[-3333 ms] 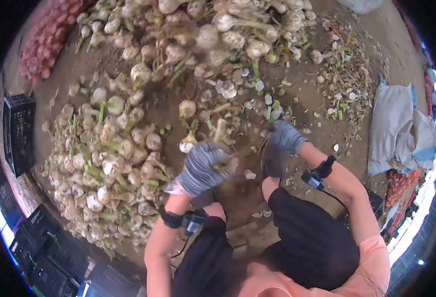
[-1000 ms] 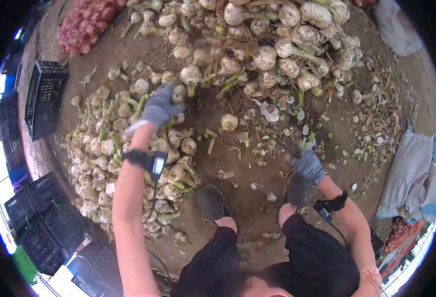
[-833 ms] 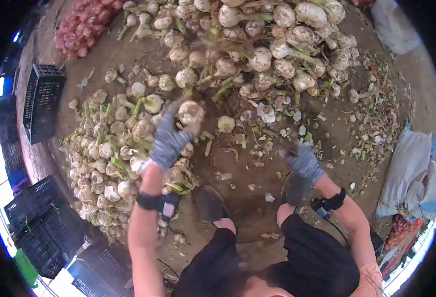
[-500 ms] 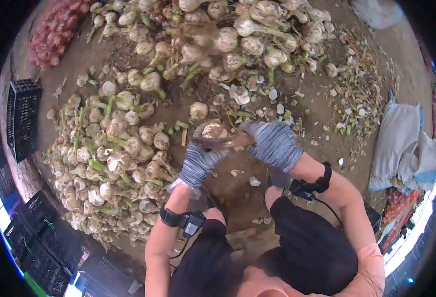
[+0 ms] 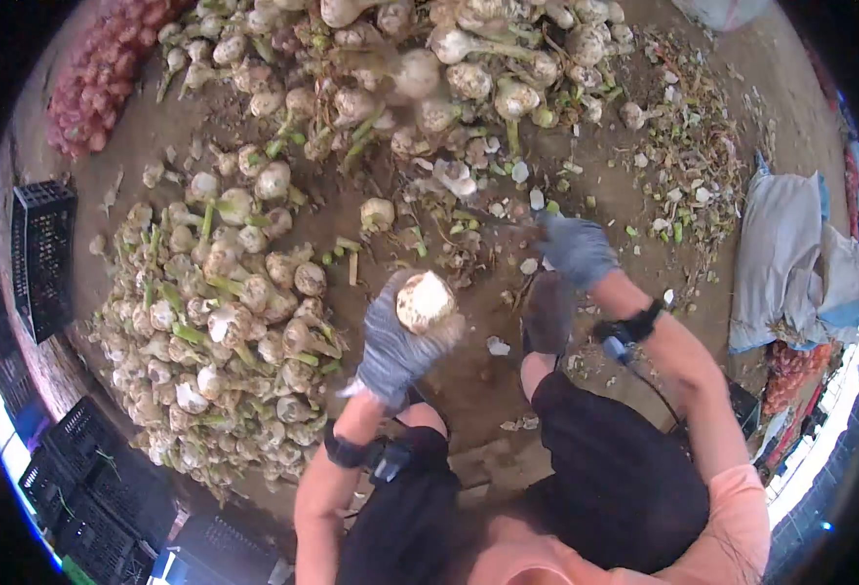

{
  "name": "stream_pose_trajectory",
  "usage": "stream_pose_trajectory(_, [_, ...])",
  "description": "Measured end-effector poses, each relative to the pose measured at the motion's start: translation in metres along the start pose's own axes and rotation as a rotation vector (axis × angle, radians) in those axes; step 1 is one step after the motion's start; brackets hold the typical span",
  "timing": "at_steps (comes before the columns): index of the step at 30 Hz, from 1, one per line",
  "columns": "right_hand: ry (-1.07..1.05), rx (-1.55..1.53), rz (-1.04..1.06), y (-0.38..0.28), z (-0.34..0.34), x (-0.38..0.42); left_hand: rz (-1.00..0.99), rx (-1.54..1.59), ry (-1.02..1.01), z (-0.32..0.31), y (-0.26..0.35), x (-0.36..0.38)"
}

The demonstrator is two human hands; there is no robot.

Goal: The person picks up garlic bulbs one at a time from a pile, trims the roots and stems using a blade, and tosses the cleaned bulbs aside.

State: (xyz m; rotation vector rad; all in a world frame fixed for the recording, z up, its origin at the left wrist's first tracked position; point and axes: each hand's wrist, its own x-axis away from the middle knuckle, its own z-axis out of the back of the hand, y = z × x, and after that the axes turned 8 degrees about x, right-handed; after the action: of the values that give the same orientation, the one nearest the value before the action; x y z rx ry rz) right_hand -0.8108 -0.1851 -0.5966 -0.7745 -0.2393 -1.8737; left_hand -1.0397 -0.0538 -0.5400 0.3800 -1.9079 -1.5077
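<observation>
My left hand, in a grey knitted glove, is closed around a garlic bulb whose pale, trimmed face points up. Off to the right, my right hand wears a matching glove and is blurred by motion. Its fingers are wrapped round a knife, whose dark blade is only a faint smear pointing left. A single garlic bulb lies on the ground beyond my left hand. Beside that hand spreads a heap of trimmed and stalked garlic bulbs.
A larger pile of garlic with stalks lies ahead. Scraps of stalk and skin litter the right side. Black crates stand at the left, near a red net sack. A white sack lies at the right.
The knife was across the garlic bulb, with both hands together. Now my right hand has swung away to the right with the knife, and the bulb's white top shows in my left hand.
</observation>
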Motion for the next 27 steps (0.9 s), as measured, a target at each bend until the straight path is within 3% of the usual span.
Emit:
stream_pose_trajectory(2, [0.212, -0.028, -0.080, 0.015, 0.013, 0.026, 0.052, 0.062, 0.001, 0.001, -0.006, -0.007])
stream_pose_trajectory(4, [0.204, -0.172, -0.054, 0.002, 0.005, 0.023, 0.234, 0.135, -0.053, -0.006, -0.014, -0.013])
stream_pose_trajectory(5, [0.207, -0.311, -0.015, -0.002, 0.005, 0.014, -0.065, -0.029, -0.097, -0.008, -0.018, -0.017])
stream_pose_trajectory(6, [0.201, -0.303, -0.016, -0.006, 0.004, 0.011, -0.063, -0.020, -0.094, -0.009, -0.020, -0.017])
stream_pose_trajectory(8, [-0.007, -0.465, 0.012, -0.018, 0.000, 0.008, 0.082, -0.318, -0.193, -0.006, -0.020, -0.016])
stream_pose_trajectory(9, [0.002, -0.463, 0.007, -0.028, 0.006, 0.003, -0.070, -0.497, -0.209, -0.007, -0.022, -0.018])
stream_pose_trajectory(10, [0.091, -0.487, 0.058, -0.039, 0.011, 0.000, -0.074, -0.495, -0.213, -0.007, -0.024, -0.022])
stream_pose_trajectory(12, [0.167, -0.511, 0.104, -0.039, 0.011, -0.002, -0.457, -0.737, -0.413, -0.006, -0.027, -0.028])
stream_pose_trajectory(13, [0.071, -0.452, 0.124, -0.031, 0.006, -0.009, -0.453, -0.736, -0.417, -0.007, -0.026, -0.029])
stream_pose_trajectory(14, [-0.018, -0.394, 0.150, -0.025, -0.001, -0.016, -0.569, -0.729, -0.386, -0.008, -0.020, -0.031])
stream_pose_trajectory(16, [-0.058, -0.290, -0.016, 0.008, -0.030, -0.015, -0.699, -0.745, -0.329, 0.002, -0.005, -0.037])
stream_pose_trajectory(18, [-0.079, -0.254, -0.059, 0.022, -0.037, -0.008, -0.513, -0.786, -0.279, 0.020, 0.009, -0.029])
stream_pose_trajectory(19, [-0.008, -0.245, -0.029, 0.028, -0.049, -0.009, -0.546, -0.750, -0.188, 0.032, 0.008, -0.025])
stream_pose_trajectory(21, [0.087, -0.233, 0.013, 0.027, -0.044, -0.019, -0.505, -0.937, -0.007, 0.068, 0.033, -0.001])
stream_pose_trajectory(22, [0.012, -0.196, -0.037, 0.020, -0.030, -0.015, -0.457, -1.149, 0.109, 0.091, 0.052, 0.018])
stream_pose_trajectory(23, [-0.064, -0.159, -0.088, 0.014, -0.024, -0.013, -0.099, -1.211, 0.186, 0.117, 0.076, 0.042])
stream_pose_trajectory(24, [-0.063, -0.165, -0.078, 0.013, -0.029, -0.012, 0.320, -1.938, 0.229, 0.167, 0.063, 0.069])
stream_pose_trajectory(25, [-0.042, -0.161, -0.089, 0.017, -0.036, -0.010, 0.298, -1.980, 0.350, 0.224, 0.077, 0.104])
stream_pose_trajectory(26, [-0.022, -0.155, -0.100, 0.021, -0.042, -0.007, 0.464, -1.950, 0.463, 0.257, 0.100, 0.131])
stream_pose_trajectory(27, [-0.002, -0.147, -0.111, 0.021, -0.046, -0.006, 0.708, -1.785, 0.863, 0.232, 0.147, 0.127])
